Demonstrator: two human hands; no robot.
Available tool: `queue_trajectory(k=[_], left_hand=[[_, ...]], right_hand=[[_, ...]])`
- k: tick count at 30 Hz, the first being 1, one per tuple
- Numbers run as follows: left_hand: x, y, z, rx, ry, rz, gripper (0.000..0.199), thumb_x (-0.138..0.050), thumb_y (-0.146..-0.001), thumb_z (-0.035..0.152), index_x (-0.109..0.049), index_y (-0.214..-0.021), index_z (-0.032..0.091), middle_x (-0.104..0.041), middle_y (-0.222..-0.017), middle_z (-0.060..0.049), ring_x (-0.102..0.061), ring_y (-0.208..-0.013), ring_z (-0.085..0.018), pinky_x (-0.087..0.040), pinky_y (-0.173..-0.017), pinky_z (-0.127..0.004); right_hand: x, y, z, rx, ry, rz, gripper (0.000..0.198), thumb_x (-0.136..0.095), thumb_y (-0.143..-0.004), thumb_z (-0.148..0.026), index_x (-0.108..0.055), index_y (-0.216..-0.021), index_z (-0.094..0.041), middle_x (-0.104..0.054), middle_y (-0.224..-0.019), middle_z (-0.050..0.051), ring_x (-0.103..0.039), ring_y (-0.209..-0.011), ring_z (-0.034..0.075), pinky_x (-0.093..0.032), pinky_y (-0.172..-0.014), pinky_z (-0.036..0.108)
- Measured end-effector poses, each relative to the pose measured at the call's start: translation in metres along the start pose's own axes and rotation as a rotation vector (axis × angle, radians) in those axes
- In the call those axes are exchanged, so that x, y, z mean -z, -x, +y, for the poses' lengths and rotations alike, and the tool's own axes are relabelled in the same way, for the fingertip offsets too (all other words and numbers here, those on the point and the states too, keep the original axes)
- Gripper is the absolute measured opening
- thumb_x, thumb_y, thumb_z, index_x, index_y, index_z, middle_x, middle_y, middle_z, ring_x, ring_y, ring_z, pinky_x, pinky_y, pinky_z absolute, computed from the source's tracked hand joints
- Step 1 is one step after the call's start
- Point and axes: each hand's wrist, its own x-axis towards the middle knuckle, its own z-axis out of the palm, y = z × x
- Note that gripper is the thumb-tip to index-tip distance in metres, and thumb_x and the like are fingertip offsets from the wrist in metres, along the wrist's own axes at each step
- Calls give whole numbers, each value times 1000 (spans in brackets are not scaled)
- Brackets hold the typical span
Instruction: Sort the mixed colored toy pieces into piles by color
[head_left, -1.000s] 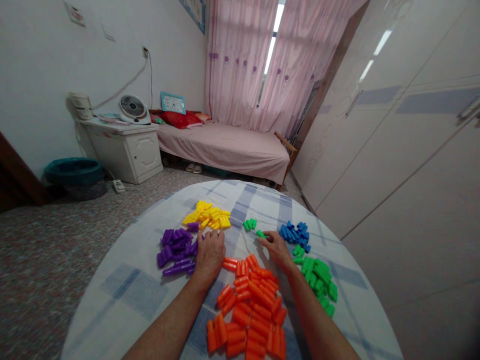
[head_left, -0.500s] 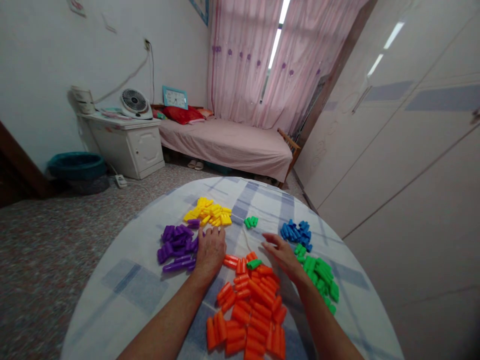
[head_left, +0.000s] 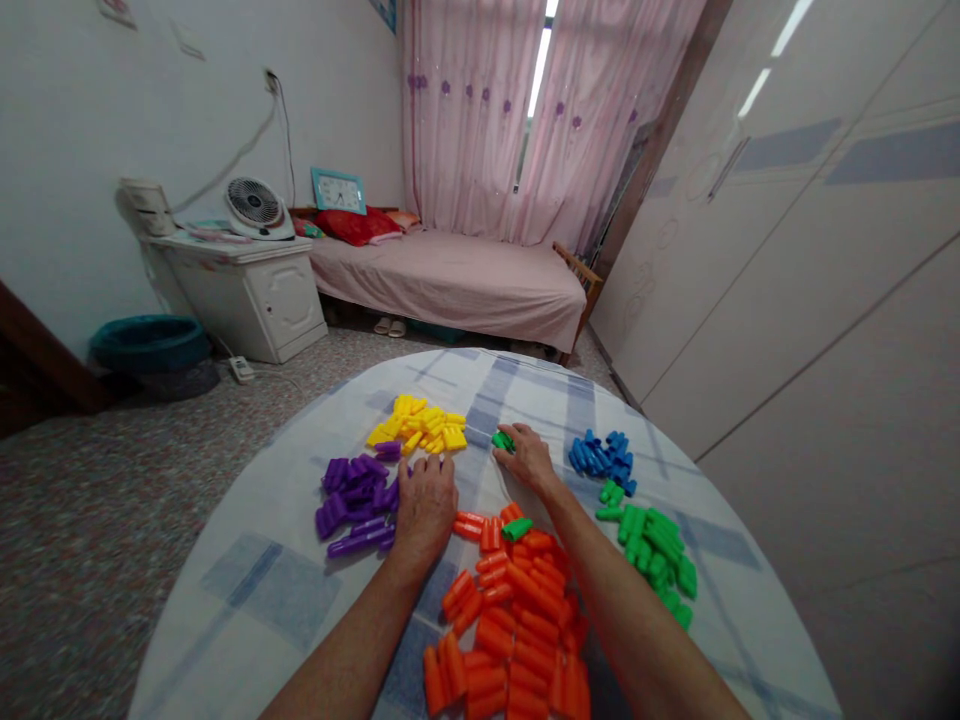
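Note:
My left hand [head_left: 427, 500] rests palm down on the cloth at the right edge of a pile of purple plastic blocks [head_left: 360, 495]. Its fingers lie side by side, slightly bent, and what is under them is hidden. My right hand [head_left: 529, 460] has its thumb and fingers around a small cluster of green plastic blocks [head_left: 502, 440] at the table's middle. Below it lies a large pile of orange plastic blocks [head_left: 517, 620], with one green block [head_left: 517, 529] on top. The blocks look like short joined tubes.
Yellow blocks [head_left: 420, 425] lie beyond my left hand. Blue blocks [head_left: 602, 456] and a larger green pile [head_left: 652, 550] are at the right. A checked cloth [head_left: 247, 590] covers the round table. Beyond stand a bed [head_left: 450, 275], a cabinet [head_left: 285, 310] and a bin [head_left: 154, 350].
My right hand has moved forward and left, from beside the orange pile onto the small green cluster. My left hand stays by the purple blocks. The view has shifted slightly.

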Motion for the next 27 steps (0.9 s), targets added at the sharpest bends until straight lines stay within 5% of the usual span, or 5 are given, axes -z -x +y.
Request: queue_trajectory(k=[8,27], left_hand=[[1,1,1,11,-2,-22,31,-41,-85,18,-58,-111,17,-60,-100,-10,-52,-97,-25,-26,-102,-49],[-2,1,-2,-22,-20,19,29,-38,-87,20,-60,-105,16,-60,-96,-11,-53,-94,-26,-29,-96,-46]], right_hand=[[6,10,9,49,-50,102,44,-50,-73,-9,-60,-114,-22,-58,-111,8,-52,-102,19,-39,-86,27],[55,127,57,-92,350,173,25,-51,-81,-15,-63,-103,-19,-62,-106,9,-49,-107,24,-36,-87,33]])
